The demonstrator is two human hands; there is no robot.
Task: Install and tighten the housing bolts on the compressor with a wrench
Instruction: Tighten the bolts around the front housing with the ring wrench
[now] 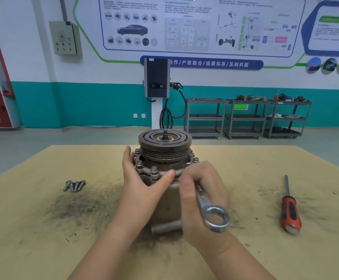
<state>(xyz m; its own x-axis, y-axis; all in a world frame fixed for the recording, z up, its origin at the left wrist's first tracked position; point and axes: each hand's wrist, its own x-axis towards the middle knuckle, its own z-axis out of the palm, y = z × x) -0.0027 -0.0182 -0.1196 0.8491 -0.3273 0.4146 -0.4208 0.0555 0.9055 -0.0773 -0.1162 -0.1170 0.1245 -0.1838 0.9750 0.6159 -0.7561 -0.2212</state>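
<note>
The compressor (164,152) stands upright in the middle of the table, its grooved pulley on top and several bolts standing in the flange ring. My left hand (142,180) wraps the left front of the housing, with the thumb lying across the flange. My right hand (203,199) grips a silver combination wrench (211,211). Its ring end points toward me and its far end sits at the flange's right front, hidden by my fingers. Several loose bolts (74,185) lie in a cluster on the table to the left.
A red and black screwdriver (290,211) lies on the right of the tan table (43,239). Dark grit is scattered around the compressor. Beyond the table stand a charging post (156,81) and grey shelf carts (247,118) along the wall.
</note>
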